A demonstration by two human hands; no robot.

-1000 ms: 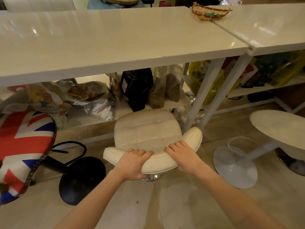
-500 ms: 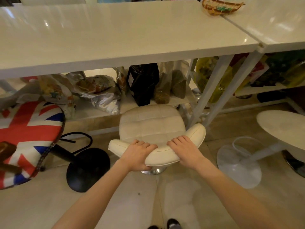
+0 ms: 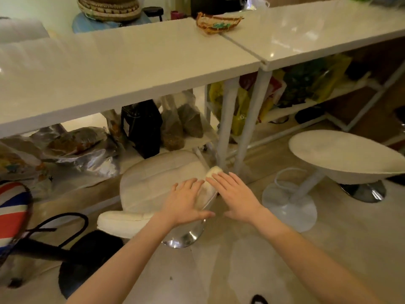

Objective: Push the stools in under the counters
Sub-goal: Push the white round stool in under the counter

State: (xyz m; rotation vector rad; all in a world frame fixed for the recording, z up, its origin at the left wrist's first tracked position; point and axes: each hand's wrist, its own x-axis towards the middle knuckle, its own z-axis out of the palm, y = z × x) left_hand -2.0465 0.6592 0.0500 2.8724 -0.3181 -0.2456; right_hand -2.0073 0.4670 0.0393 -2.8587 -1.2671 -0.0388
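Head view, from left to right: a flag-patterned stool (image 3: 12,212) sits at the left edge, its black base (image 3: 87,263) on the floor (image 3: 241,270) out in front of the left counter (image 3: 122,69). Beside it stands the cream stool (image 3: 153,183) with a curved backrest and a chrome base (image 3: 184,236); its padded seat reaches partly under the counter's front edge, just short of the bags (image 3: 140,126) on the low shelf. Your left hand (image 3: 186,201) lies flat, fingers spread, over the right part of the backrest, holding nothing. Your right hand (image 3: 237,196) is open too, fingers stretched forward beside the backrest's right tip; whether it touches the padding, you cannot tell from here. Behind it rise the white legs where the two counters meet. A small woven basket (image 3: 217,24) sits on top, over that seam. Farther right, a white round stool (image 3: 341,156) stands out on the floor, in front of the right counter (image 3: 317,34).
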